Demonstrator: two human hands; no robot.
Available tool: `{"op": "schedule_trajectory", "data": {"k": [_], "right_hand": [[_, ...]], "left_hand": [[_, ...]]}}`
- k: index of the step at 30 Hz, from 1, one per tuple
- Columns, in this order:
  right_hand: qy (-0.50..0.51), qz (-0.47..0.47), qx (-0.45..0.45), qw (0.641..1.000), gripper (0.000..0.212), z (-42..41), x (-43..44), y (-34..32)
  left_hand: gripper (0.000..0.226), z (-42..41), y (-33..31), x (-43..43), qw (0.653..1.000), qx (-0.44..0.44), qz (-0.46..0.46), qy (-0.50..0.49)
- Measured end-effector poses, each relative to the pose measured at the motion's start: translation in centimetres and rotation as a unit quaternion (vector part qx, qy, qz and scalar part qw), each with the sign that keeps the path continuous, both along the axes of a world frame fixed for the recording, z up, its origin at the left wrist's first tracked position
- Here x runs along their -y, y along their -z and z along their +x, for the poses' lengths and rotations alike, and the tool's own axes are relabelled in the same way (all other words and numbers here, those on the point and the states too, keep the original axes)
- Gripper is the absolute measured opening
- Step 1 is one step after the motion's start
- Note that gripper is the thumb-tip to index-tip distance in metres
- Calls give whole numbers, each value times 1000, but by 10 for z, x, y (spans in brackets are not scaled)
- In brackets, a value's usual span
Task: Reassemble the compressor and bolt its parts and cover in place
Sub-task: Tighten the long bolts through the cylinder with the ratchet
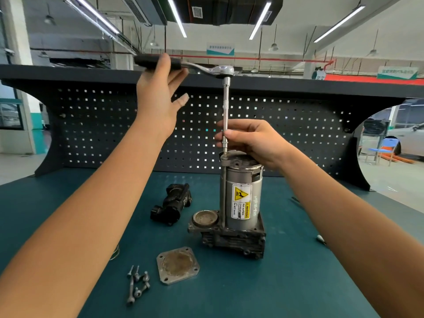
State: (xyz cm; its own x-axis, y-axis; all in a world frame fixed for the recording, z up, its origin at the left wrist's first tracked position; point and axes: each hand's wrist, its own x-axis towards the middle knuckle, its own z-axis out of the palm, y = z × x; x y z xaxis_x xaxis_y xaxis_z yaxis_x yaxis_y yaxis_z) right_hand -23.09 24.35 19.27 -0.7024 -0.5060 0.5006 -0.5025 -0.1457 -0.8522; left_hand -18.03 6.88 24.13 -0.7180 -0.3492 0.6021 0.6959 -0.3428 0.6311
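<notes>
The compressor (241, 198) stands upright at frame centre. The left hand (160, 97), fingers straight, presses the ratchet (206, 69) handle upper left. The right hand (251, 141) pinches the extension bar (226, 104) just above the compressor.

The bench (298, 271) has a dark green top. The compressor (238, 203) stands upright on it, near the middle. A black part (172, 204) lies just left of it. Nearer the front lies the square cover (177, 265), flat, and left of the cover a small group of bolts (137, 283).
</notes>
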Motion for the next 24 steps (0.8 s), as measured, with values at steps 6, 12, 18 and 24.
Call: {"op": "schedule_trajectory", "data": {"k": [6, 12, 18, 24], "right_hand": [[25, -3, -13, 1000, 17, 2, 3, 0], [7, 14, -2, 1000, 19, 1, 1, -1], [-31, 54, 3, 998, 22, -1, 2, -2], [9, 24, -21, 999, 14, -5, 3, 2]], "left_hand": [[18, 31, -5, -26, 927, -245, -205, -194], [8, 22, -2, -14, 983, -105, -88, -120], [19, -11, -4, 10, 996, 33, 28, 80], [13, -4, -4, 0, 999, -22, -8, 21]]}}
